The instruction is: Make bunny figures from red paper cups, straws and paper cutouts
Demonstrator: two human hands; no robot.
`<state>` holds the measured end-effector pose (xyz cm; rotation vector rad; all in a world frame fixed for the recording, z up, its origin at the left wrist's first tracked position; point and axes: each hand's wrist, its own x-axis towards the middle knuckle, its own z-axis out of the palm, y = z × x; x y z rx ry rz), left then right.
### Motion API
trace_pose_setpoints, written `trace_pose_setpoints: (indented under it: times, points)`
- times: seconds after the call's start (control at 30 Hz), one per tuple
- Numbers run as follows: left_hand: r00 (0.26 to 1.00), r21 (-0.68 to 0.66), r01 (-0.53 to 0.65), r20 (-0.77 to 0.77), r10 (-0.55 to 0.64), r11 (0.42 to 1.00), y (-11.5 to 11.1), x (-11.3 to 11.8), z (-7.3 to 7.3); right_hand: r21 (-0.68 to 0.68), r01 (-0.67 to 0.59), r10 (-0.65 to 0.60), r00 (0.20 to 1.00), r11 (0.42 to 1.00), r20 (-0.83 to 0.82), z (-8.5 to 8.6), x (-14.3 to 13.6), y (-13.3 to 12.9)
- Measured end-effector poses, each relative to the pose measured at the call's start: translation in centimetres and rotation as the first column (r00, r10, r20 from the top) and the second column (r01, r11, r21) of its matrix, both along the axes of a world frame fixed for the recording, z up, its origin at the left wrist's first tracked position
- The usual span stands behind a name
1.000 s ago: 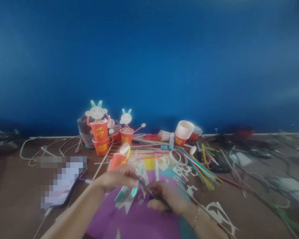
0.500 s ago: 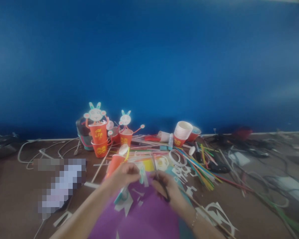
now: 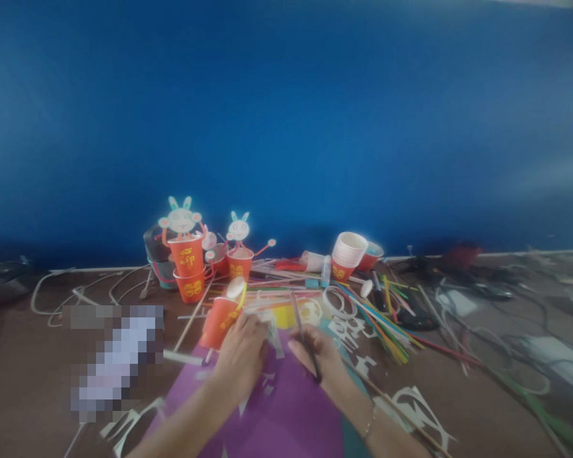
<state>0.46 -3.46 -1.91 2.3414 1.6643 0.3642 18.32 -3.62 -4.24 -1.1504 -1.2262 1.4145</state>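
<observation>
Left hand (image 3: 244, 346): palm down over the purple sheet (image 3: 298, 416), fingers curled and close together; whether they grip anything cannot be told, as the hand hides what is beneath.

Right hand (image 3: 321, 351): fingers closed around the handles of the scissors (image 3: 300, 321); blades pointing away from the person, seemingly together.

White strip (image 3: 279, 343): just right of the left fingers, between the hands, the left one nearer. Its long axis runs away from the person, far end leaning left; the scissors slant much the same way on its right side, apart from it.

Small scraps (image 3: 268, 381): on the purple sheet, on the near side of the strip.

Orange cup (image 3: 216, 323): tilted, just beyond and left of the left hand, white disc (image 3: 235, 287) at its top.

Farther back: cup stack (image 3: 349, 251), right; two rabbit figures (image 3: 181, 220) on orange cups, left.

Coloured sticks (image 3: 386, 334): loose bundle, right of the right hand.
</observation>
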Motion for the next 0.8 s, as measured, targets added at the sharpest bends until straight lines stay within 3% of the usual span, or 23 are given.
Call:
trace_pose_setpoints:
  times: [0.27,0.43,0.53,0.67,0.8]
  points:
    - [0.979,0.041,0.167,0.108,-0.17,0.985,0.4,0.6,-1.2,-0.016,0.021,-0.022,1.0,1.0,-0.018,0.9,-0.3,0.0]
    - [0.993,0.185,0.033,0.102,-0.053,0.982,0.0,0.7,-2.3,-0.013,0.061,-0.061,0.998,0.998,-0.018,1.1,-0.5,-0.1]
    - [0.992,0.254,0.055,0.1,-0.082,0.966,-0.4,0.6,-3.2,-0.018,0.071,-0.071,0.997,0.997,-0.001,0.8,-0.5,-0.1]
    - [0.961,0.232,0.057,0.252,-0.117,0.971,-0.4,0.7,-3.9,0.002,0.072,-0.072,0.997,0.997,0.0,0.8,-0.5,-0.1]
    - [0.913,0.168,-0.018,0.405,-0.053,0.986,0.0,1.2,-2.9,0.063,0.085,-0.084,0.996,0.994,-0.005,1.1,-0.5,-0.1]
